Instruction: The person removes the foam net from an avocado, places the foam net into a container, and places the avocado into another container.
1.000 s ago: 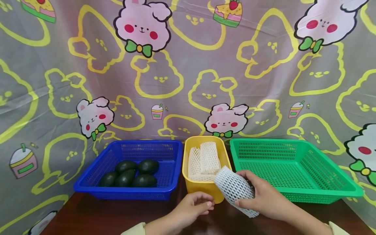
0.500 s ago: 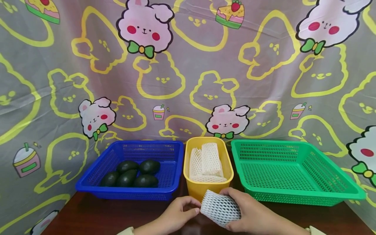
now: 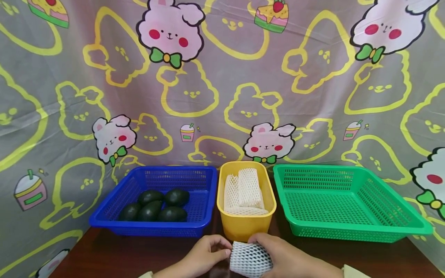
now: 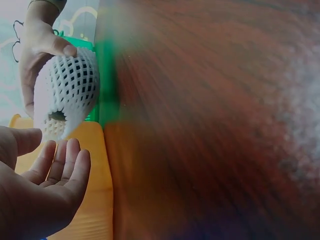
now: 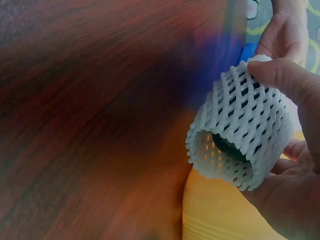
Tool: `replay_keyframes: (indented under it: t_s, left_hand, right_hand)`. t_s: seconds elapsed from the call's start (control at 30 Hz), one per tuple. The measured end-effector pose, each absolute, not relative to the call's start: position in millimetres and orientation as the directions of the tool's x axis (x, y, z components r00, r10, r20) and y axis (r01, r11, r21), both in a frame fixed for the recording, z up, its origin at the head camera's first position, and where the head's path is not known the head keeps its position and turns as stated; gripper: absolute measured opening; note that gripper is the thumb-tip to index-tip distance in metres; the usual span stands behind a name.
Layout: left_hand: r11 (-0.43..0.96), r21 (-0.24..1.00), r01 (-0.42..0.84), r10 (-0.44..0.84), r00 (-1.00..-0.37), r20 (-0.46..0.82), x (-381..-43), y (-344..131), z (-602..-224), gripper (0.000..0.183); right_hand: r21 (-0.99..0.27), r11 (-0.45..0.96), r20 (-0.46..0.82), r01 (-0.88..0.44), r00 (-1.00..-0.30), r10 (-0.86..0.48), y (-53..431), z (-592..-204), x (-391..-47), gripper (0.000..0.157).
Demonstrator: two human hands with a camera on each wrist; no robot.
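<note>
My right hand [image 3: 288,258] grips a white foam net sleeve [image 3: 251,259] low in front of the yellow bin. Inside that sleeve, through its open end in the right wrist view, shows the dark green skin of an avocado [image 5: 230,148]. At the sleeve's other end is my left hand [image 3: 203,255], thumb and fingers apart and loosely bent. Its fingertips are right by the sleeve's rim in the left wrist view; whether they touch it I cannot tell. Several bare avocados [image 3: 150,210] lie in the blue basket [image 3: 101,222].
Behind the hands stands the yellow bin [image 3: 246,227], with several flat foam net sleeves [image 3: 249,187] in it. A green basket [image 3: 347,227] is to its right, the blue one to its left. All stand on a dark wooden table [image 3: 104,255] before a patterned curtain [image 3: 222,96].
My right hand has brought the sleeve down and left from beside the yellow bin's front right corner. The left hand has drawn slightly left and now faces the sleeve's end.
</note>
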State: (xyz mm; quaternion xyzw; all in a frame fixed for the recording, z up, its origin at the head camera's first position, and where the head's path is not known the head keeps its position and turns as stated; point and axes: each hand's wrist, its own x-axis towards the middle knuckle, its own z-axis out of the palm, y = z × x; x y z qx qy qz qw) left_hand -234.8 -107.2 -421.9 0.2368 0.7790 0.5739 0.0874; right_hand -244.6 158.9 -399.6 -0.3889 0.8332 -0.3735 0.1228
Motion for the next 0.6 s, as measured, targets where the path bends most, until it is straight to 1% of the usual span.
replay_keyframes:
  t_s: [0.2, 0.33, 0.6]
  left_hand:
    - [0.241, 0.941, 0.236, 0.46, -0.882, 0.104, -234.9, -107.5, -425.1, 0.009]
    - [0.258, 0.943, 0.209, 0.452, -0.889, 0.074, -234.9, -108.2, -429.0, 0.008]
    - [0.206, 0.948, 0.244, 0.473, -0.873, 0.122, -235.2, -109.4, -431.0, 0.009]
  right_hand:
    - [-0.745, 0.442, 0.016, -0.5, -0.675, -0.737, 154.9, -405.0, -247.5, 0.058]
    - [-0.711, 0.448, 0.031, -0.542, -0.661, -0.75, 155.5, -407.4, -249.0, 0.059]
    - [-0.689, 0.464, 0.023, -0.557, -0.657, -0.754, 154.9, -407.0, -251.0, 0.06]
